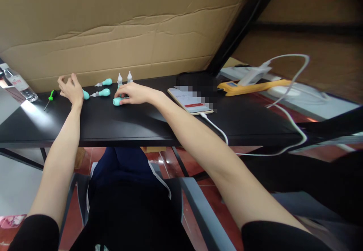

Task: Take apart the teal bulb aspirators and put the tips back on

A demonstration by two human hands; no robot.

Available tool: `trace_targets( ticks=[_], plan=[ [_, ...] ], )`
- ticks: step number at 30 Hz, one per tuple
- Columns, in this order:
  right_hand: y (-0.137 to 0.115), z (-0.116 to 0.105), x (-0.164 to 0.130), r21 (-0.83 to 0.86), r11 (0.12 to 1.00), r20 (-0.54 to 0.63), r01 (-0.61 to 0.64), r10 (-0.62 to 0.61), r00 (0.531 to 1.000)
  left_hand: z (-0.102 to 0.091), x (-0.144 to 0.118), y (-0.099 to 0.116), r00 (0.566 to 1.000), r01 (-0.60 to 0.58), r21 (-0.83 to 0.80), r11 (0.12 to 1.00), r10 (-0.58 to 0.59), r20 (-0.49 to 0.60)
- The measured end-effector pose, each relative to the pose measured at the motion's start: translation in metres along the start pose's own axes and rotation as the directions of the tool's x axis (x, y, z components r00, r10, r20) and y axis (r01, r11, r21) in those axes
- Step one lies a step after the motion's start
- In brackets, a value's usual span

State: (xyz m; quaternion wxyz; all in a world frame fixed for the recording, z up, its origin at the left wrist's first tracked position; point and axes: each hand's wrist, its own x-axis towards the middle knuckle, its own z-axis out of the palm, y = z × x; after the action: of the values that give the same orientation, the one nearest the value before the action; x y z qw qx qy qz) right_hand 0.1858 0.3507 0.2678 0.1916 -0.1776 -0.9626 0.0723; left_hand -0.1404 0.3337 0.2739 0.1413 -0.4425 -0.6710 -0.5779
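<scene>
My right hand (132, 92) has its fingers and thumb round a teal bulb nasal aspirator (116, 101) lying on the black table; its far end is hidden by the fingers. At the left, my left hand (70, 89) has its fingers apart and curled. Just right of its wrist lies another teal bulb (86, 95), partly covered by the hand. Between the hands, two nasal aspirators with clear tips lie on their sides, one nearer (104, 92) and one behind it (107, 81). Behind my right hand two pale tips (120, 78) stand upright, their lower parts hidden.
A green-handled screwdriver (51, 95) and a water bottle (19, 82) are at the left. Right of my hands lies a phone (188, 101) with a white cable (215, 127). A cardboard panel (127, 28) rises behind the table (127, 124). Farther right is a yellow device (241, 88).
</scene>
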Motion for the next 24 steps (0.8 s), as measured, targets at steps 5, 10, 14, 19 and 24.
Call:
trace_targets(
  ticks=[5,10,14,19,24],
  plan=[
    [-0.001,0.000,0.000,0.005,1.000,-0.015,0.001,-0.001,1.000,0.000,-0.007,0.003,0.991,-0.134,0.010,0.991,0.134,0.005],
    [0.000,0.001,0.000,0.007,1.000,-0.015,-0.001,0.001,1.000,0.001,-0.006,0.002,0.985,-0.161,0.004,0.987,0.160,0.064],
    [0.000,0.001,0.000,0.005,1.000,-0.008,-0.004,0.004,1.000,0.002,-0.001,-0.004,0.983,-0.109,-0.034,0.993,0.113,0.146],
    [-0.001,0.000,0.000,0.002,1.000,0.002,-0.011,0.011,1.000,0.001,0.001,-0.004,0.978,-0.085,-0.067,0.994,0.096,0.183],
    [0.001,0.001,0.000,-0.004,1.000,-0.006,0.004,-0.004,1.000,0.002,0.002,-0.008,0.985,-0.106,-0.085,0.991,0.116,0.131]
  ],
)
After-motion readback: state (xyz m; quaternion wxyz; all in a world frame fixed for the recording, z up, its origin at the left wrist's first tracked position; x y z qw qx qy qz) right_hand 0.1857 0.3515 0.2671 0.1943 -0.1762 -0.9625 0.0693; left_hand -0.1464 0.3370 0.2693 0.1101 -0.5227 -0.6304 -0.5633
